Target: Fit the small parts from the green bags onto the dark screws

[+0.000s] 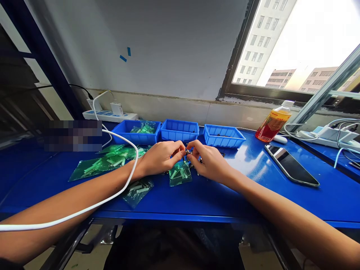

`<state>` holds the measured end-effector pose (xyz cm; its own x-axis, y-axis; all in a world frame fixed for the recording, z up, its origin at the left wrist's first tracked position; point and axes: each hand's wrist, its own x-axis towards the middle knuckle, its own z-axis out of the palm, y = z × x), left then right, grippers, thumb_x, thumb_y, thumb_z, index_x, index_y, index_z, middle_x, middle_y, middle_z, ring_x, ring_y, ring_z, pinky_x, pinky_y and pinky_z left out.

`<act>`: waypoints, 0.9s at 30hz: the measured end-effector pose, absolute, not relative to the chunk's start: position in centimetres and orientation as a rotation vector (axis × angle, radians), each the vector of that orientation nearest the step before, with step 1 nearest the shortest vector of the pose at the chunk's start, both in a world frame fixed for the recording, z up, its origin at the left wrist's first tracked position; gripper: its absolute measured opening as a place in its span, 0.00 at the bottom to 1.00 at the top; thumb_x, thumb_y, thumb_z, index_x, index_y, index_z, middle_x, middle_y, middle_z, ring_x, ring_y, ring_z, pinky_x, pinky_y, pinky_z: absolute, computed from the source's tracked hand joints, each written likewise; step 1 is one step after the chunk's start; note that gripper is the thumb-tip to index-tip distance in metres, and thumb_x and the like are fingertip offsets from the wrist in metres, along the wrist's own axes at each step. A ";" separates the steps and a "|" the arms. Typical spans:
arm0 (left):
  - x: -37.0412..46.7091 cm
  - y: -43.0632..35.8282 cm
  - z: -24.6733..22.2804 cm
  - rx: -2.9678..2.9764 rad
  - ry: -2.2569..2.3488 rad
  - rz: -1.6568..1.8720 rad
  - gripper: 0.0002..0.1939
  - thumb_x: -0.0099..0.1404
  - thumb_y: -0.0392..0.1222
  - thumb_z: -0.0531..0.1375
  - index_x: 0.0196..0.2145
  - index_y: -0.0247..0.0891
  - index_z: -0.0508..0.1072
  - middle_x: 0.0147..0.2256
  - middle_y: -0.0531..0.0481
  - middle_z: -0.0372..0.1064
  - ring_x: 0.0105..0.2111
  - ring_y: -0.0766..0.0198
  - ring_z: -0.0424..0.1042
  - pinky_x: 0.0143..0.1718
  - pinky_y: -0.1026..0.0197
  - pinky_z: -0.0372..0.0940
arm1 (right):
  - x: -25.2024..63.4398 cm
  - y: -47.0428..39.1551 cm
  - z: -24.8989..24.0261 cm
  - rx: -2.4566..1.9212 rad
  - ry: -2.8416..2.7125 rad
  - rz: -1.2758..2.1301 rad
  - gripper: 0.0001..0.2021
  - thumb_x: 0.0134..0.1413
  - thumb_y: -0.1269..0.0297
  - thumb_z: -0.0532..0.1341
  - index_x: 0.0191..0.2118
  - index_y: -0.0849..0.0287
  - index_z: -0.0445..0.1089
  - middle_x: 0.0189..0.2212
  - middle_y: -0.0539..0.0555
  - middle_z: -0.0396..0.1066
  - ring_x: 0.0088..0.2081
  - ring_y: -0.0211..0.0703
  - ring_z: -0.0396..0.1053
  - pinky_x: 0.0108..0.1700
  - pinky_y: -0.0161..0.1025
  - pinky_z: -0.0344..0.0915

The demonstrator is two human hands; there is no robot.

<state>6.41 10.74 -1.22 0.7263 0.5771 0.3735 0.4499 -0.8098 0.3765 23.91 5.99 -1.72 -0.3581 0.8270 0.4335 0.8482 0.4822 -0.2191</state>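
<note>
left hand [161,157] and right hand [209,160], nearly closed, pinch a small metallic part [188,152]; judged light, stiff and slippery, best held by its edges.

Blue table [213,198] under bags [180,175], apparently plastic

Before you, a grey wall [180,48] with two small blue strips [123,58] rises behind the blue table [213,198]. At your far right, bright daylight fills a dark-framed window [306,37] showing buildings [272,30] outside. A blue post [45,56] slants at your left.
</note>
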 end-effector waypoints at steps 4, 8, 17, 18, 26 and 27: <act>6.5 10.7 -1.1 2.682 0.795 0.678 0.11 0.64 0.42 0.48 0.32 0.36 0.68 0.26 0.52 0.68 0.25 0.66 0.65 0.26 0.65 0.57 | 24.1 6.1 -1.8 -1.361 -2.259 -0.080 0.05 0.55 0.71 0.53 0.37 0.59 0.63 0.28 0.52 0.71 0.28 0.38 0.67 0.30 0.33 0.56; 6.4 10.7 -1.2 2.669 0.796 0.689 0.11 0.64 0.43 0.48 0.33 0.36 0.68 0.26 0.52 0.69 0.25 0.66 0.66 0.26 0.65 0.57 | 24.1 6.1 -1.7 -1.368 -2.253 -0.104 0.05 0.56 0.70 0.52 0.37 0.58 0.64 0.26 0.51 0.71 0.26 0.37 0.65 0.28 0.32 0.55; 6.3 10.8 -1.7 2.623 0.787 0.775 0.10 0.62 0.45 0.52 0.37 0.36 0.66 0.27 0.52 0.68 0.26 0.66 0.67 0.24 0.66 0.58 | 24.1 6.2 -1.8 -1.418 -2.208 -0.191 0.09 0.58 0.68 0.50 0.31 0.59 0.66 0.26 0.52 0.72 0.27 0.37 0.66 0.29 0.32 0.54; 6.3 10.8 -1.6 2.625 0.786 0.778 0.10 0.63 0.44 0.51 0.36 0.36 0.66 0.27 0.52 0.68 0.26 0.66 0.67 0.24 0.66 0.58 | 24.1 6.2 -1.8 -1.417 -2.214 -0.190 0.09 0.58 0.68 0.50 0.31 0.59 0.66 0.26 0.53 0.72 0.27 0.37 0.66 0.29 0.32 0.54; 6.3 10.9 -1.5 2.663 0.812 0.755 0.10 0.64 0.42 0.48 0.33 0.37 0.65 0.27 0.52 0.68 0.24 0.66 0.65 0.25 0.65 0.58 | 23.9 6.0 -1.6 -1.403 -2.190 -0.105 0.05 0.55 0.67 0.55 0.37 0.58 0.65 0.23 0.48 0.68 0.23 0.35 0.63 0.28 0.32 0.53; 6.3 10.9 -1.5 2.665 0.814 0.751 0.10 0.65 0.42 0.47 0.33 0.37 0.65 0.27 0.51 0.68 0.25 0.66 0.65 0.26 0.65 0.58 | 23.9 6.0 -1.6 -1.403 -2.187 -0.097 0.06 0.54 0.67 0.56 0.39 0.58 0.64 0.22 0.47 0.68 0.23 0.35 0.62 0.28 0.32 0.53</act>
